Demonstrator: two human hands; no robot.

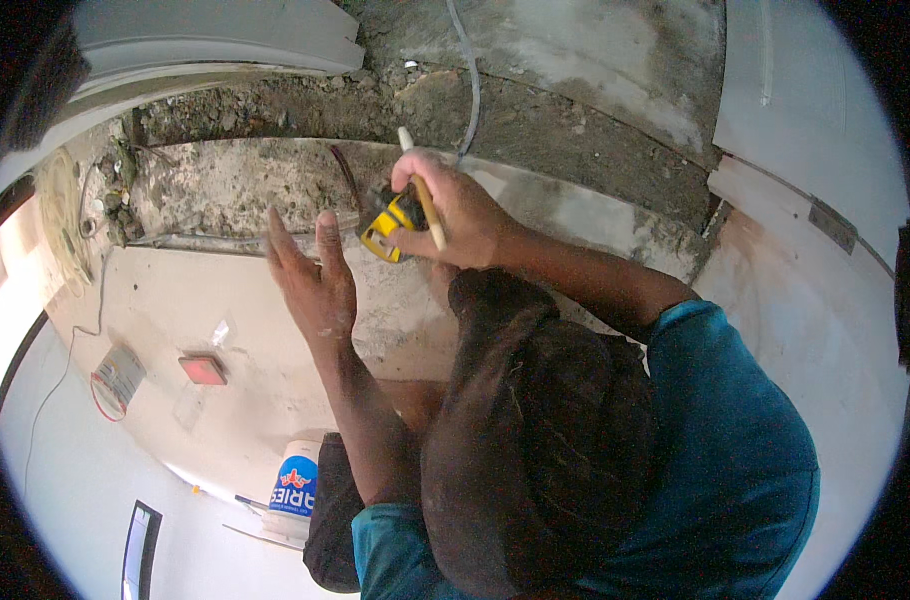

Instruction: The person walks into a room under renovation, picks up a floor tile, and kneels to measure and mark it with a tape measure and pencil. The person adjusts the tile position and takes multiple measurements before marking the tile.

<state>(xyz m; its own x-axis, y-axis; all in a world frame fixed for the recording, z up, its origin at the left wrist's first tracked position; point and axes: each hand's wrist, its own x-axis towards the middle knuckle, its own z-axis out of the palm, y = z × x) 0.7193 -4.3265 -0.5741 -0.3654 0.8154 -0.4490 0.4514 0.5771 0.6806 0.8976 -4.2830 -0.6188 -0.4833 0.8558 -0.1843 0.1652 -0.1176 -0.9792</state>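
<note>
Gripping a yellow tape measure (393, 226) and pencil (422, 196), right hand (453, 212); left hand (315, 275) open.

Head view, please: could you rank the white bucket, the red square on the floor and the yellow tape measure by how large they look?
1. White bucket, partly hidden and at the bent rim.
2. Yellow tape measure, partly covered by the right hand.
3. Red square.
The last two look close; the tape measure is nearer, so their order is unsure.

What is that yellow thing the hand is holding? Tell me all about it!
It looks like a tape measure, a small boxy yellow case with black parts, likely plastic. The right hand grips it together with a pale pencil, up against the rough grey wall. The left hand is open beside it, not touching.
</note>
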